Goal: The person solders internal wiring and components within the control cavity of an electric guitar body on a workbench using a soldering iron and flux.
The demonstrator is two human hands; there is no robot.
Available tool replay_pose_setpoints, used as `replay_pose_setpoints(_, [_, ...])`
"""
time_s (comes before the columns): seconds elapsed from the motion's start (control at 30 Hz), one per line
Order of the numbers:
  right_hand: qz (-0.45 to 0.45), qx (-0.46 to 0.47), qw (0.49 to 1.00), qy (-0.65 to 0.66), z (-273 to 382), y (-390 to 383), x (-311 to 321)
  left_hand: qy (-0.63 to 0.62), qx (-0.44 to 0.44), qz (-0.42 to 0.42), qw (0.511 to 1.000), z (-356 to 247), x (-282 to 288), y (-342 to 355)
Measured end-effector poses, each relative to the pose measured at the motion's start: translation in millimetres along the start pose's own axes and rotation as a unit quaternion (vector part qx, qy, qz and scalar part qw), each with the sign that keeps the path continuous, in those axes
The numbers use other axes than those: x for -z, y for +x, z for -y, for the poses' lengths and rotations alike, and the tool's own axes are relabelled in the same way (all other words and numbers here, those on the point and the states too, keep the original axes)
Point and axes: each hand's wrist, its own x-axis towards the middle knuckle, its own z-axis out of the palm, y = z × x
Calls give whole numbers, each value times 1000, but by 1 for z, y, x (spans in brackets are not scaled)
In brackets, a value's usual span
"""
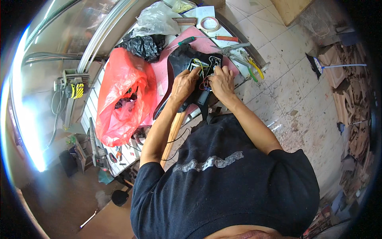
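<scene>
A black guitar body (178,59) lies on a pink sheet (160,72) on the table (91,105), with thin wires (202,66), one of them yellow, exposed between the hands. The left hand (184,85) is curled over the near left of the wiring, the right hand (222,82) bent over its right; fingertips are obscured, so whether either pinches a wire cannot be determined. Light handling is advisable — the wires appear fine, and a tug could strain a connection; steadying the body with one hand would probably limit sliding. To the left, a red plastic bag (115,75) gapes open, holding dark items not identifiable. Beyond it sit a crumpled black bag (145,47) and a clear bag (157,20) — contents undetermined.
</scene>
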Motion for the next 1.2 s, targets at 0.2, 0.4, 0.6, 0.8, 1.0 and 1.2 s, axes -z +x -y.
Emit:
replay_pose_setpoints(0.2, [39, -6, 999, -15, 6, 1, 9, -56, 51, -29, 997, -9, -1, -3])
replay_pose_setpoints(0.4, [14, 20, 1000, -13, 7, 1, 6, -170, 106, -73, 977, -9, -16, -21])
replay_pose_setpoints(0.6, [28, 18, 998, -44, 8, 3, 7, -116, 170, -153, 967, -22, -25, -21])
replay_pose_setpoints(0.8, [28, -4, 998, -50, 8, 1, 0, -61, 171, -168, 969, -16, -36, -17])
replay_pose_setpoints(1.0, [27, -8, 998, -48, 15, 4, -1, -124, 187, -146, 964, -8, -37, -22])
replay_pose_setpoints(1.2, [5, 24, 999, -28, 11, 1, -3, -264, 213, -206, 918, -13, -32, -30])
